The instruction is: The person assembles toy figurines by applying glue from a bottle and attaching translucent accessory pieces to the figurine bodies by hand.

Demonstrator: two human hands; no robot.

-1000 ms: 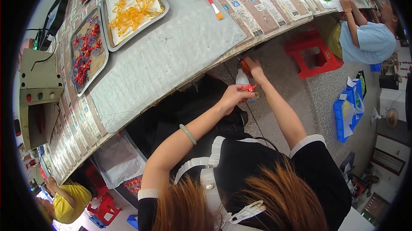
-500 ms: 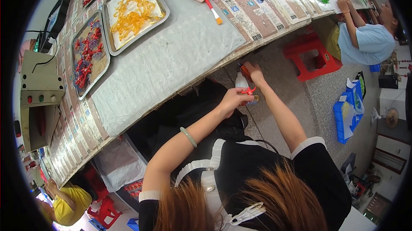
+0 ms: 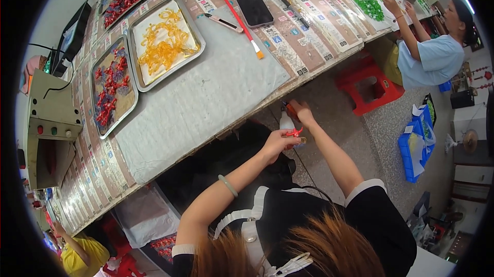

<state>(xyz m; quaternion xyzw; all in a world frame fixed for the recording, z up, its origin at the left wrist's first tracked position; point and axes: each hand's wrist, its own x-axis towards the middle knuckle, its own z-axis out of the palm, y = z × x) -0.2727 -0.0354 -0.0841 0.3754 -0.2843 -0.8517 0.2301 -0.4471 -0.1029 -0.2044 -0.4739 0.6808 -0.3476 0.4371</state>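
Below the table edge, my left hand (image 3: 277,143) pinches a small red piece (image 3: 294,133) with closed fingers. My right hand (image 3: 301,113) reaches a little farther out and grips a white squeeze bottle (image 3: 286,120) with an orange top. Bottle and red piece are close together over the floor. On my left wrist is a pale green bangle (image 3: 227,185).
A grey mat (image 3: 206,86) covers the table ahead. On it stand a tray of orange pieces (image 3: 165,45) and a tray of red pieces (image 3: 110,85). A red-handled brush (image 3: 242,18), a phone (image 3: 253,7), a red stool (image 3: 366,82), a blue bin (image 3: 414,140) and a seated person in blue (image 3: 427,55) are around.
My head has tipped back a little, so the table and trays sit lower in view. Both hands stay together on the bottle and the red piece.
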